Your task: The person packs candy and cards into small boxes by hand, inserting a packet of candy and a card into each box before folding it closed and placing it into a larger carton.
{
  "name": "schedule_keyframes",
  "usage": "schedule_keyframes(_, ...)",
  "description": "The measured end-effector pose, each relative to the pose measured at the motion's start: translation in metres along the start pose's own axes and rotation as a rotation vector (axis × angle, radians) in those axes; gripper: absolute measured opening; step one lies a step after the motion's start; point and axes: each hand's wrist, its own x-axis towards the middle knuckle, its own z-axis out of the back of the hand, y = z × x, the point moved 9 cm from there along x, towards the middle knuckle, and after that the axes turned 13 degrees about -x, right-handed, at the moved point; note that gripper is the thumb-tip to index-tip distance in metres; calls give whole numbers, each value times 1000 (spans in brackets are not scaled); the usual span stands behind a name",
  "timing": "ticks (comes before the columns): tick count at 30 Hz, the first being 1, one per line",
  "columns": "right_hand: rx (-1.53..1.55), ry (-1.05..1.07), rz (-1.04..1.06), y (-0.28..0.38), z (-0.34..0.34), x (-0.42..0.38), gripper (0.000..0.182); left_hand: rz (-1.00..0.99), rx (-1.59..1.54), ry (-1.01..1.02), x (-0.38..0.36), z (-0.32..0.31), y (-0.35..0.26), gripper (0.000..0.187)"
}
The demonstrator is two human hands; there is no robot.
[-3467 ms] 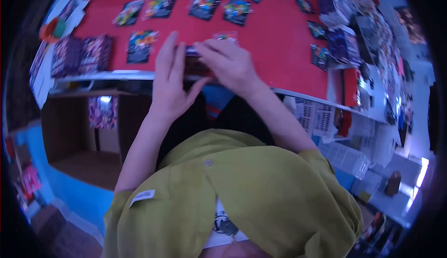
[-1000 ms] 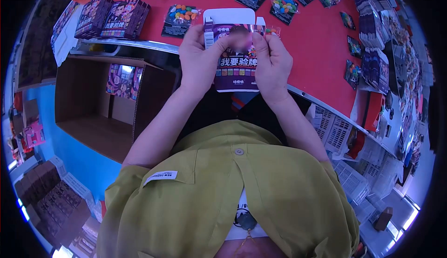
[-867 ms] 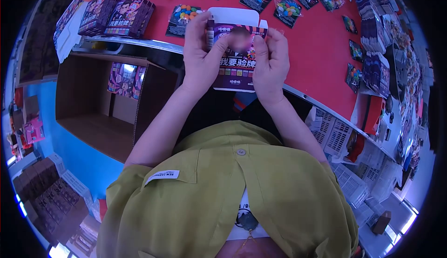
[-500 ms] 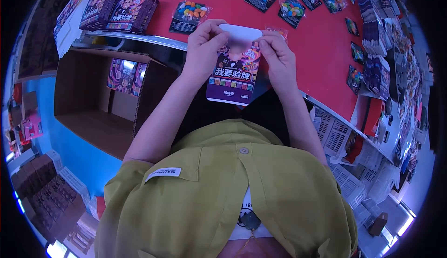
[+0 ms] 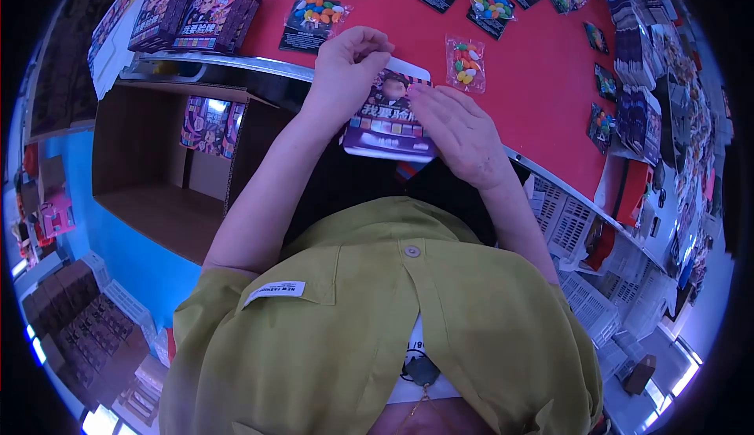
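A purple printed carton (image 5: 385, 125) with a pale flap at its top is between my hands at the table's front edge, slightly blurred. My left hand (image 5: 349, 70) is at its upper left, thumb and fingers curled near the flap; whether they grip it is unclear. Across the carton's right side lies my right hand (image 5: 463, 133), its fingers extended over the printed face. Just beyond my right hand, a clear packet of coloured candies (image 5: 466, 64) rests on the red table (image 5: 522, 82). Another candy packet on a black card (image 5: 310, 23) is beyond my left hand.
Printed boxes (image 5: 208, 19) stand at the back left. An open cardboard box (image 5: 165, 160) is below them. More candy packets (image 5: 492, 7) lie across the back, and stacked flat cartons (image 5: 632, 58) line the right side. White crates (image 5: 569, 219) are at the lower right.
My right hand has moved from the carton's top corner down over its face, fingers now extended. The carton has tilted and sits slightly lower. The candy packet behind it is now uncovered.
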Motion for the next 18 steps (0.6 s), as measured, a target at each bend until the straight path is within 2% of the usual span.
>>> schedule_keyframes(1,73,-67,-90,-9,5,2,43,59,-226,-8,-5,2,1,17)
schedule_keyframes(2,75,-70,-96,-10,7,6,43,119,-452,-11,-10,2,1,19)
schedule_keyframes(3,171,30,-245,-24,1,12,40,51,-652,33,-16,1,-10,23)
schedule_keyframes(4,266,131,-391,-36,-7,12,36,54,-653,41,-20,1,-9,23)
schedule_keyframes(6,266,139,-449,-47,-10,18,34,-165,-638,158,-29,1,-23,25)
schedule_keyframes(7,269,145,-501,-52,-12,19,32,-169,-638,151,-29,1,-17,25)
schedule_keyframes(9,358,193,-556,-55,-16,22,34,-315,-545,34,-31,10,-19,25)
schedule_keyframes(10,443,243,-623,-59,-21,18,37,-319,-547,27,-30,11,-20,25)
schedule_keyframes(12,505,211,-619,-59,-23,14,38,-318,-258,19,-27,9,-27,24)
schedule_keyframes(14,568,181,-622,-57,-21,13,39,-241,-328,16,-18,7,-30,22)
schedule_keyframes(16,904,-19,-632,-53,-11,22,38,-163,-393,11,-9,10,-25,21)
schedule_keyframes(17,906,-18,-633,-49,-16,26,38,-125,-412,67,-4,6,-23,21)
schedule_keyframes(18,1142,-120,-714,-51,-23,27,33,-88,-430,126,-1,2,-21,20)
